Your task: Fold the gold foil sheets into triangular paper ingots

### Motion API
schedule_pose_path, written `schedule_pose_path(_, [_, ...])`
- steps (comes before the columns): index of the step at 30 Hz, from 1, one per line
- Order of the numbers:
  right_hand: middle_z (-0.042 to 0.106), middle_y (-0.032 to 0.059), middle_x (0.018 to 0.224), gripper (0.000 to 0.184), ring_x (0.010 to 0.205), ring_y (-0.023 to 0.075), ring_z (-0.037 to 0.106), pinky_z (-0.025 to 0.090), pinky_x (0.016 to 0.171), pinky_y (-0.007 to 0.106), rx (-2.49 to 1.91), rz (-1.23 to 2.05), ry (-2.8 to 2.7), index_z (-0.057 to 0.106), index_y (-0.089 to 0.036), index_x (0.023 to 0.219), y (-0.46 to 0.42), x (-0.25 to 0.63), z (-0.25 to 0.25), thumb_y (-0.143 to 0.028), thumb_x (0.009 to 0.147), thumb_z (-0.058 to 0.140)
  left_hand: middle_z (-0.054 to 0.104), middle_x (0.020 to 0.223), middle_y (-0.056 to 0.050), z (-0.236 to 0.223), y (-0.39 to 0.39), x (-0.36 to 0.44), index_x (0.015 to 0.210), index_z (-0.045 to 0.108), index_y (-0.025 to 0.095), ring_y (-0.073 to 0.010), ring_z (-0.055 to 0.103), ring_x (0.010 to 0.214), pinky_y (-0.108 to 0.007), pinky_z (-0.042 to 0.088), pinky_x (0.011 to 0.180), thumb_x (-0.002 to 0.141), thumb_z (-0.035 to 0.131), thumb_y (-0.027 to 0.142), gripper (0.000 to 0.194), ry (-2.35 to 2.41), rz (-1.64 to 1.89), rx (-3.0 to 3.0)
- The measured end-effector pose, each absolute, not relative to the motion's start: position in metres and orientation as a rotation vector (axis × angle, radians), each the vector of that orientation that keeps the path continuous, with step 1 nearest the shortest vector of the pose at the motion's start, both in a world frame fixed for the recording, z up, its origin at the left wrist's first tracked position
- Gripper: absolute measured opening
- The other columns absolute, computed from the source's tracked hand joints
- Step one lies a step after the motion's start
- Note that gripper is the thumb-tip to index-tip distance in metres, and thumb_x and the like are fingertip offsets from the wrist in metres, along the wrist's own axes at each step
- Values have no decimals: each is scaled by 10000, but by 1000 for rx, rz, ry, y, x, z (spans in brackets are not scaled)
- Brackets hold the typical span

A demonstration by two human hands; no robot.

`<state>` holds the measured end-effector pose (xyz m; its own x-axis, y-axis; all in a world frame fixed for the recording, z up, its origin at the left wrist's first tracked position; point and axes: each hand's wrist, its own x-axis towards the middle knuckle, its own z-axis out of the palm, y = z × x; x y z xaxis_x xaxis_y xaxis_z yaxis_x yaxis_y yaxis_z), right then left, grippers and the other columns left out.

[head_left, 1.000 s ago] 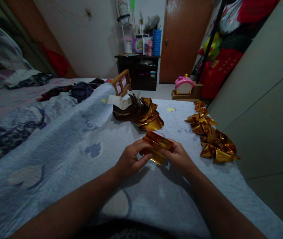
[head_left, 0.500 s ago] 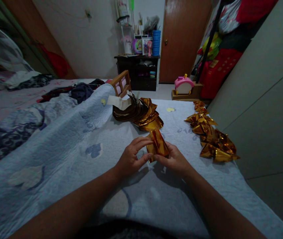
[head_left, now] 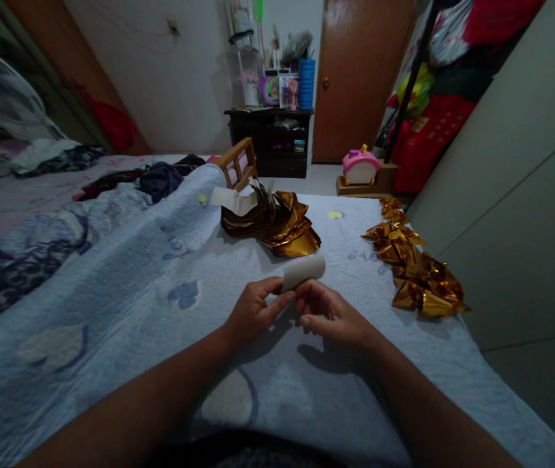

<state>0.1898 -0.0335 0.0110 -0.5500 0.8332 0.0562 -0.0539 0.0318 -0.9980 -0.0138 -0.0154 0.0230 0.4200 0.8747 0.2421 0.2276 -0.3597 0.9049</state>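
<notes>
A curled sheet of foil paper (head_left: 304, 270) shows its white back, bent into a rounded roll over the bed. My left hand (head_left: 260, 309) pinches its left end between thumb and fingers. My right hand (head_left: 333, 312) has its bent fingers against the lower edge of the sheet, with the thumb a little apart from them. Just beyond lies a fanned stack of gold foil paper (head_left: 277, 224), with some white backs turned up. Off to the right sits a row of folded gold foil pieces (head_left: 418, 273).
The bed has a light blue quilted cover (head_left: 184, 370) with a raised ridge on the left. Rumpled clothes (head_left: 155, 182) lie past that ridge. A wooden bed rail (head_left: 236, 162) stands at the far end, and a pale cabinet (head_left: 526, 214) borders the right side.
The foil paper in my hands has turned from its gold face to its white back and is now curled. My right hand's thumb has come off the sheet.
</notes>
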Motion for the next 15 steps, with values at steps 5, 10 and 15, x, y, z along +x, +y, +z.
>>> schedule_pose_path(5, [487, -38, 669, 233, 591, 107, 431, 335, 541, 243, -1009, 1400, -1504, 545, -205, 808, -32, 193, 18, -394, 820, 680, 691, 736, -44, 18, -13, -11, 873, 759, 139, -170, 591, 652, -261, 437, 609, 870, 688, 438, 308, 995, 1035, 1416])
schedule_pose_path(10, [493, -23, 686, 169, 644, 138, 443, 359, 591, 267, -1188, 988, -1358, 553, -218, 787, -29, 199, 20, -346, 830, 655, 732, 772, -64, 13, -6, -9, 920, 756, 119, -184, 648, 666, -284, 501, 669, 784, 781, 474, 381, 928, 1049, 1083])
schedule_pose_path(15, [576, 5, 893, 151, 756, 157, 530, 431, 669, 274, -1032, 1094, -1387, 541, -247, 1012, -29, 196, 15, -272, 869, 581, 744, 743, -77, 7, 1, -10, 911, 744, 94, -183, 659, 620, -274, 512, 620, 699, 848, 450, 426, 902, 1066, 877])
